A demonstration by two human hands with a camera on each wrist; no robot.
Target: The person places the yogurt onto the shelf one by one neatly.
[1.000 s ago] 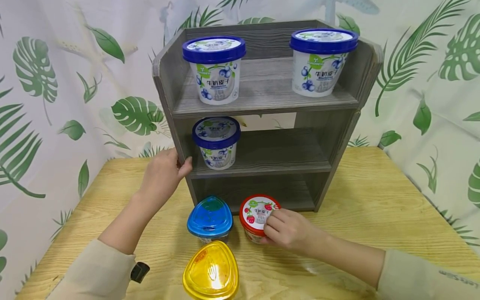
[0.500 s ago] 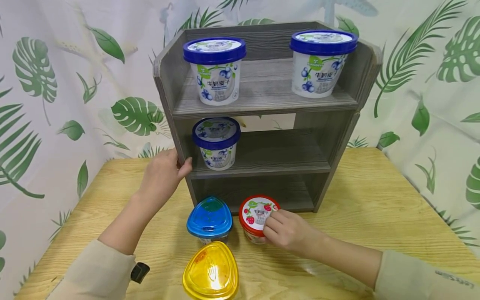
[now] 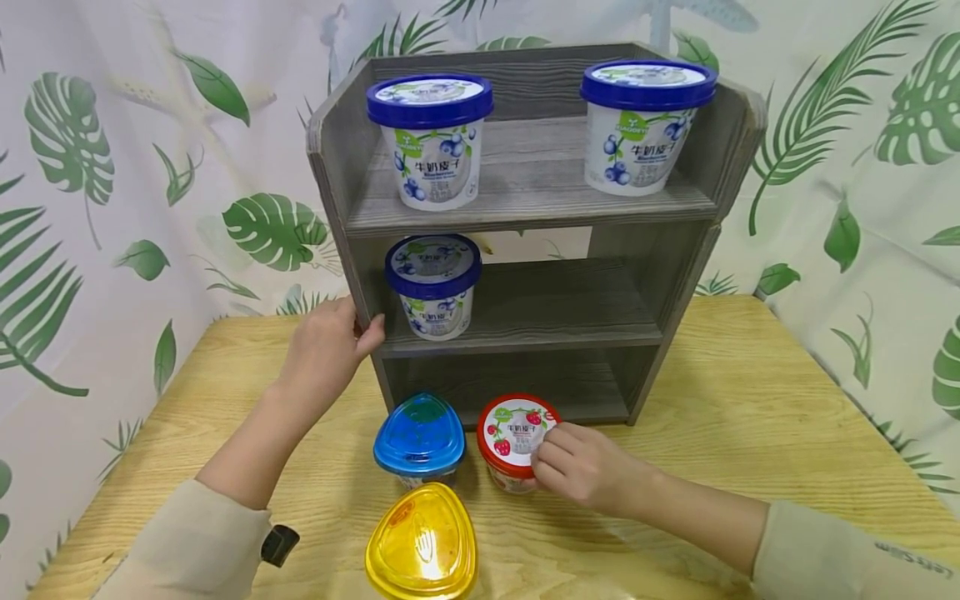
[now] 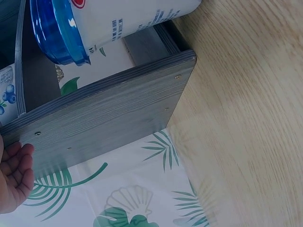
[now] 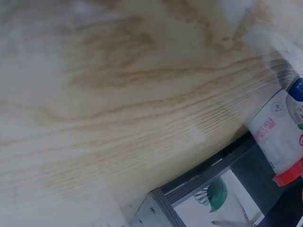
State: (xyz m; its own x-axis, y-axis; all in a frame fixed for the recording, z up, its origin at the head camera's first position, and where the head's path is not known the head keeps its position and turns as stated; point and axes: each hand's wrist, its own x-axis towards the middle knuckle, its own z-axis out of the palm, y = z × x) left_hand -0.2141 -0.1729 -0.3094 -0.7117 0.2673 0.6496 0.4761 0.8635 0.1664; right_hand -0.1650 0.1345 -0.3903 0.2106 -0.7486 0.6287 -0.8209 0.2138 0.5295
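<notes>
My left hand grips the front edge of the grey wooden shelf's left side panel, thumb in front and curled fingers against the outer face. My right hand holds a tub with a red strawberry lid by its right side, fingers over the rim. That tub stands on the table before the bottom compartment; in the right wrist view the tub shows its white side, while the hand is almost wholly out of frame. Left of it is a tub with a blue three-cornered lid.
A yellow three-cornered lid tops a container nearest me. Two blueberry tubs, one left and one right, stand on the shelf's top level. Another blueberry tub sits at the left of the middle level. Leaf-patterned cloth hangs behind.
The red-lidded tub has shifted slightly toward me along with my right hand. My left hand stays on the side panel.
</notes>
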